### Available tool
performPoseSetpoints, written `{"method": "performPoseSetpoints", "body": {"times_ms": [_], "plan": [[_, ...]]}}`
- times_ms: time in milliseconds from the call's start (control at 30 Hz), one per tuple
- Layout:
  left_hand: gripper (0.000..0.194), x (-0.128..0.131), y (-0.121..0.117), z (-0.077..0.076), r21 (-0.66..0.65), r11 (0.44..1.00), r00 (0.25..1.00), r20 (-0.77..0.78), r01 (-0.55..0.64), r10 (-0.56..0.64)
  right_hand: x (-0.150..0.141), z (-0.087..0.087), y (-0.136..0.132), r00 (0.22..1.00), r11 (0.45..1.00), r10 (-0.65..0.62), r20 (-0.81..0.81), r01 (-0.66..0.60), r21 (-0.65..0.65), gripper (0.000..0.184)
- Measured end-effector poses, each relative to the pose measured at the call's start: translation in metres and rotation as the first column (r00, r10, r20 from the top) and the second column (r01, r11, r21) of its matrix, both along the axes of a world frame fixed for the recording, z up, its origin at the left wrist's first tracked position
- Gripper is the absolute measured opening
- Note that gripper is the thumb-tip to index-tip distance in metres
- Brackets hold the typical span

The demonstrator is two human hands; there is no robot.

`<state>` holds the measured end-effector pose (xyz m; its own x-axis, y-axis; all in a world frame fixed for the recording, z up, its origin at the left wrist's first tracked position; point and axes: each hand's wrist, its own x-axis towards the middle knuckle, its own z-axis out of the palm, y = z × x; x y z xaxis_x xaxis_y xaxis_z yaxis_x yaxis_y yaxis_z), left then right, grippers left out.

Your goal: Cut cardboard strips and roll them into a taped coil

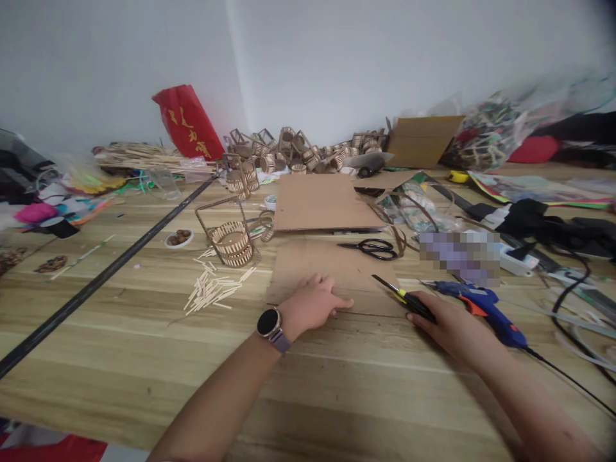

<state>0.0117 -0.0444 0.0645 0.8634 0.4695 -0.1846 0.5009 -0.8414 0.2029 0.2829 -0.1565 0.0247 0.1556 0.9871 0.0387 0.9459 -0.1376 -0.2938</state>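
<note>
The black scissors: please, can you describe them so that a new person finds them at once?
On the wooden table, find the flat cardboard sheet under the left hand. The black scissors lie on its far right part, pointing left. Two large looped handles set them apart from the yellow-banded knife in the right hand.

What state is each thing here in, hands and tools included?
Left hand: fingers spread, on the cardboard.
Right hand: closed around the knife.
Knife: blade out.
Cardboard: flat.
Scissors: blades together.
Glue gun: lying down; on or off, can't tell.
Watch: strapped on, screen dark.
Bowl: holding small brown things.
Basket: upright, handle up.
</note>
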Motion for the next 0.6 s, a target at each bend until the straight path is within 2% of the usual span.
{"method": "performPoseSetpoints", "body": {"times_ms": [367, 600], "plan": [[0.044, 0.0011, 0.0006, -0.0019, 0.007, 1.000, 1.000, 0.005, 0.005, -0.005, -0.0010, -0.0015, -0.0007, 0.997, 1.000, -0.020, 0.072, 0.019, 0.003, 0.027], [0.043, 0.0003, 0.0010, -0.0043, 0.039, 0.999, 1.000, 0.008, 0.020, -0.021, -0.0015, -0.0007, -0.0006, 0.999, 1.000, -0.015, 0.050, 0.016, -0.016, 0.029]]}}
